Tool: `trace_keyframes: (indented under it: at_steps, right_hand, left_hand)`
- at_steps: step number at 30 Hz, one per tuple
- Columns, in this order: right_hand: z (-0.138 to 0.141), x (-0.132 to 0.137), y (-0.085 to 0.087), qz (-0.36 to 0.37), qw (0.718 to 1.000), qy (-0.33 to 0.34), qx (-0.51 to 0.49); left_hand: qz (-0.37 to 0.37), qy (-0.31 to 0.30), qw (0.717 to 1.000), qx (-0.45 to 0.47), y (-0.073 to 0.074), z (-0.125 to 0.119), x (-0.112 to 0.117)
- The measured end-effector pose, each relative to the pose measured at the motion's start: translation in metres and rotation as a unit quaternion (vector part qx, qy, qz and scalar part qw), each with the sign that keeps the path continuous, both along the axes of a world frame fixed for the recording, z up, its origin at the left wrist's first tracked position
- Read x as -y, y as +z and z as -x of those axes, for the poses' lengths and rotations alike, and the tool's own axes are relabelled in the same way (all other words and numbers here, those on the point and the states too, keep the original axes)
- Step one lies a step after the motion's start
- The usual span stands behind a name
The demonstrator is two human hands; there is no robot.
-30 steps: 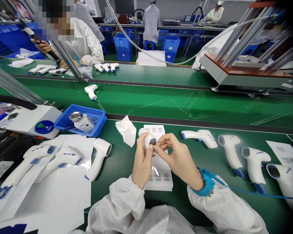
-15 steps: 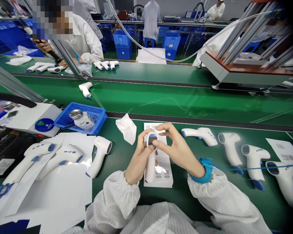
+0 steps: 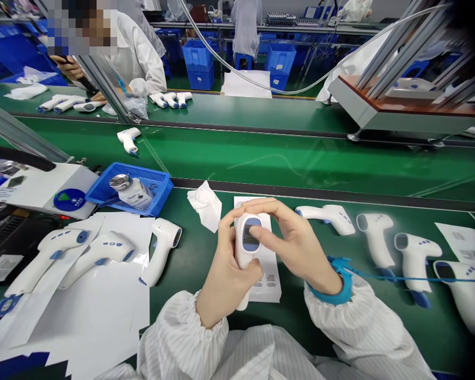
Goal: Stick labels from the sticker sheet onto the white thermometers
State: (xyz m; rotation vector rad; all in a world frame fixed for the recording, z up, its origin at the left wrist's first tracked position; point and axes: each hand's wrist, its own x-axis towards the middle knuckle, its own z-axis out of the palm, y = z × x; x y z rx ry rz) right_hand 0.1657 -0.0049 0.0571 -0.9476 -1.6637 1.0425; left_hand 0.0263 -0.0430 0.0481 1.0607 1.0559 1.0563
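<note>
Now two bare hands are closed on one gun-shaped white plastic gadget (image 3: 243,257). The left hand (image 3: 229,279) is wrapped around its handle. The right hand (image 3: 296,243) pinches the top part, with its fingers over the top and its thumb on the little dark screen (image 3: 248,244). The gadget stands up, to the right of a shallow blue plastic tray (image 3: 162,196) and nearer the person. One flat pile of white printed paper (image 3: 267,287) lies under the hands.

The tray has one whitish bottle (image 3: 136,195) in it, with a round silver lid (image 3: 120,182). Just right of the tray is one crumpled white paper or cloth (image 3: 206,206).

Nearer the person than the tray are three more gadgets (image 3: 113,248): two on big white sheets (image 3: 103,327), and one at their right edge. Far to the right of the tray are four more (image 3: 338,219). Just past the tray, one more (image 3: 129,140) lies on a shiny green strip. Well past it are six (image 3: 184,98), three on each side of a clear plastic bag (image 3: 136,108), near a person in a white coat (image 3: 142,58).

Far behind the tray, to its right, stand four big blue plastic boxes (image 3: 200,60) in two piles. I cannot tell what is in them.
</note>
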Motion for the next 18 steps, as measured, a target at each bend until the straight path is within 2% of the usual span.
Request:
trace_keyframes:
  at_steps: [3,5,9,11,13,14,16,18]
  right_hand:
    - [-0.002,0.002,0.006,0.004,0.998,0.065,0.022]
    - [-0.001,0.001,0.008,-0.005,0.997,0.067,0.029]
    - [0.004,-0.006,0.002,-0.021,1.0,-0.009,-0.012]
    - [0.007,-0.007,-0.006,-0.008,0.996,-0.077,-0.05]
    - [0.01,-0.003,-0.016,0.04,0.989,-0.124,-0.076]
    - [0.01,0.001,-0.021,0.076,0.988,-0.114,-0.074]
    - [0.012,0.008,-0.033,0.15,0.988,-0.025,-0.029]
    - [0.013,0.003,-0.046,0.182,0.981,0.05,0.042]
  left_hand:
    - [-0.011,0.01,1.0,-0.012,0.003,-0.001,0.002]
    - [-0.022,0.015,0.999,-0.024,0.003,-0.003,0.004]
    - [-0.04,0.017,0.998,-0.045,-0.001,-0.01,0.008]
    - [-0.021,0.023,0.999,-0.006,-0.006,-0.013,0.006]
    - [-0.01,0.072,0.996,0.056,-0.013,-0.014,-0.001]
    - [-0.01,0.107,0.991,0.083,-0.016,-0.014,-0.007]
    - [-0.005,0.147,0.983,0.111,-0.023,-0.012,-0.02]
    - [0.027,0.13,0.986,0.1,-0.029,-0.01,-0.033]
